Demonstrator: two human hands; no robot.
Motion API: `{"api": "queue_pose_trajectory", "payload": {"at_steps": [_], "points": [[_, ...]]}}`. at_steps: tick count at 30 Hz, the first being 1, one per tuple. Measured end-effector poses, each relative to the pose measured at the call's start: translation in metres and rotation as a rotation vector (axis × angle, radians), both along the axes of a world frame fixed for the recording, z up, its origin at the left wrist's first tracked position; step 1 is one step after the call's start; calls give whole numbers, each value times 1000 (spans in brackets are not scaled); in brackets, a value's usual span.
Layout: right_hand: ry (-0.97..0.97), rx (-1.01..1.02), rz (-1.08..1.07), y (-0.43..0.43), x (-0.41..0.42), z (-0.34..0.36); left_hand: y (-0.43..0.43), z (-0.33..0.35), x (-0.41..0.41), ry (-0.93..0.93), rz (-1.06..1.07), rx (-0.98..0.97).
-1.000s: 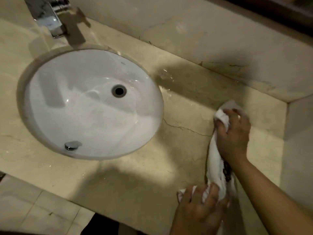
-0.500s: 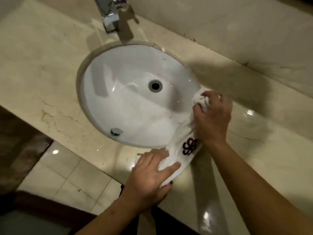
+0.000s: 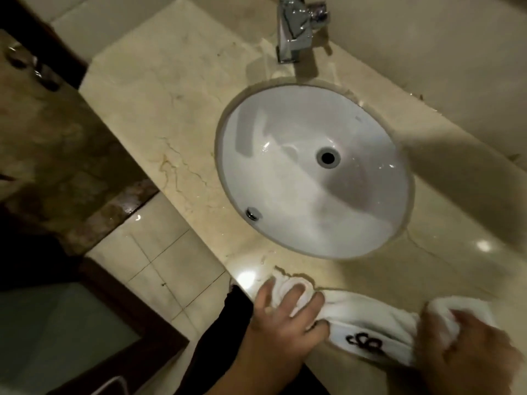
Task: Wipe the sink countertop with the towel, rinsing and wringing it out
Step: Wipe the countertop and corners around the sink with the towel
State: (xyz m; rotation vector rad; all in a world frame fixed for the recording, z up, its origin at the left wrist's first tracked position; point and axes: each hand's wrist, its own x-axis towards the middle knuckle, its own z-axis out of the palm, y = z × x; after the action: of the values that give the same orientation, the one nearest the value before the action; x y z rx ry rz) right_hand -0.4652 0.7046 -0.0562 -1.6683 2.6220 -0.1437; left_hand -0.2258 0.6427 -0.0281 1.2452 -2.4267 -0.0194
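Observation:
A white towel with a dark logo lies stretched along the front edge of the beige marble countertop, below the white oval sink. My left hand presses spread, fairly straight fingers on the towel's bunched left end. My right hand, blurred at the bottom right, grips the towel's right end with curled fingers. Both hands are in front of the basin, and neither is over it.
A chrome faucet stands behind the basin against the back wall. No water runs from it. The drain is open. Wet spots shine on the counter's front edge. Tiled floor lies to the left below the counter.
Both hands and the towel have moved from the counter right of the sink, past the basin's right rim, to the front edge. The towel now lies sideways between the hands.

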Motion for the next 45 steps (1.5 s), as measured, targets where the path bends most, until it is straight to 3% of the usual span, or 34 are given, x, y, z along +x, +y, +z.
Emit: {"api": "queue_pose_trajectory", "payload": {"at_steps": [2,6,8,11,14,17,19,22,24,30,37,45], "points": [[-128,-183,-66,-5,21,19,-9,6,36,-127,7,54],[-273,-155,-39,-11,54,25,-21,19,81,-244,197,355],[-253,-113,-9,-11,67,24,-18,23,70,-92,378,531],[-208,-212,89,-12,74,18,-18,24,26,296,665,705],[-295,-297,128,-14,96,16,-42,7,-5,384,946,621],[-385,-621,-27,-48,124,14,-74,-7,-10,410,1105,461],[-472,-590,-102,-67,136,15,-91,-9,3,392,1091,400],[-354,-237,187,-61,148,4,-122,-11,41,345,1035,395],[-318,-178,207,-63,167,-12,-149,-12,74,311,993,408],[-209,-190,285,-118,230,-5,-233,-18,170,167,845,365],[-301,-41,442,-196,287,13,-327,-20,231,-4,658,354],[-361,-147,465,-319,372,14,-492,-18,279,-39,371,381]]}}
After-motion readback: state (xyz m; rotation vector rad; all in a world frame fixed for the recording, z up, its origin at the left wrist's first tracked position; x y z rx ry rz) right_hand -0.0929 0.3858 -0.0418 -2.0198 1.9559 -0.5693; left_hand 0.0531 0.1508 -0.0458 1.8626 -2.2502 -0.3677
